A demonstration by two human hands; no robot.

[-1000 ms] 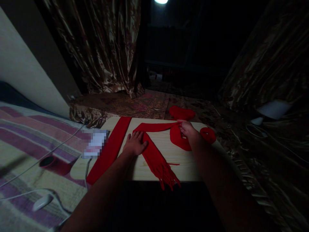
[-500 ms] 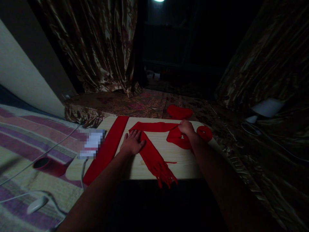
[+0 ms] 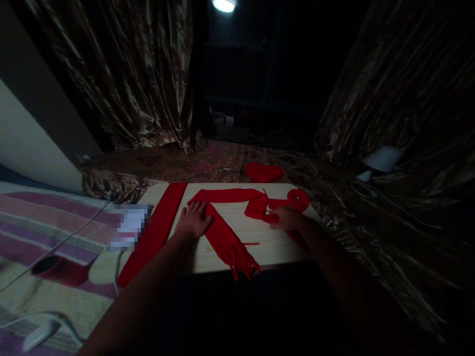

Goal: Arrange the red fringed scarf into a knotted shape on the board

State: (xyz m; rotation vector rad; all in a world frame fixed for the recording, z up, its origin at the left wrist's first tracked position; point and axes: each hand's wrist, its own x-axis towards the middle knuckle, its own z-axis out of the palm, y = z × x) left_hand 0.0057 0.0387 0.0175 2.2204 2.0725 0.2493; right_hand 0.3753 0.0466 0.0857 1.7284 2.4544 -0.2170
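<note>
A red knitted scarf (image 3: 224,235) lies bent into angled sections on a pale wooden board (image 3: 241,227), its fringed end hanging near the front edge. My left hand (image 3: 193,222) rests flat on the scarf's upper left fold, fingers spread. At the right, my right hand (image 3: 287,218) is closed on the lower edge of the scarf's bent section; its fingertips are partly hidden. Just beyond that hand is a red ring-shaped coil of fabric (image 3: 298,199). A wide red strip (image 3: 159,225) crosses the board's left side.
A red rounded bundle (image 3: 263,171) lies past the board's far edge. To the left are a blurred-out white item (image 3: 129,225), a red cup (image 3: 59,269), cables and a white mouse-like object (image 3: 40,335) on striped bedding. A white lamp (image 3: 384,158) stands at the right.
My right hand has moved down from the scarf's upper corner to its lower edge, uncovering that corner and loose strands. My left hand stays on the fold. The view has shifted slightly.
</note>
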